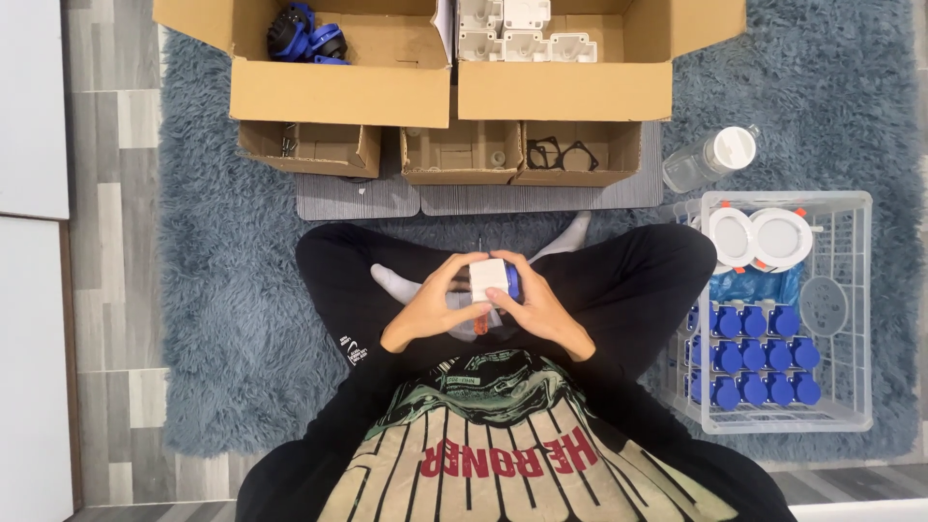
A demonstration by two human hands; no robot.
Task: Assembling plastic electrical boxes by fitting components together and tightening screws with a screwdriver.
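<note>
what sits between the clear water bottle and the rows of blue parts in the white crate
In the head view, two round white discs with orange clips and a blue plastic bag lie between the bottle and the blue parts in the crate.

White-and-blue part (490, 279), blue shaggy rug (222, 290), brown cardboard boxes (338, 92).

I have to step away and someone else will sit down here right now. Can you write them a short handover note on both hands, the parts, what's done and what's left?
Left hand and right hand: both grip one white boxy part with a blue piece over the lap.
Supplies: blue parts in the left cardboard box, white housings in the right cardboard box, black gaskets in a small box.
Done: rows of blue-capped units stand in the white crate at the right.
Left: the held unit is not yet in the crate; loose parts remain in the boxes.
</note>
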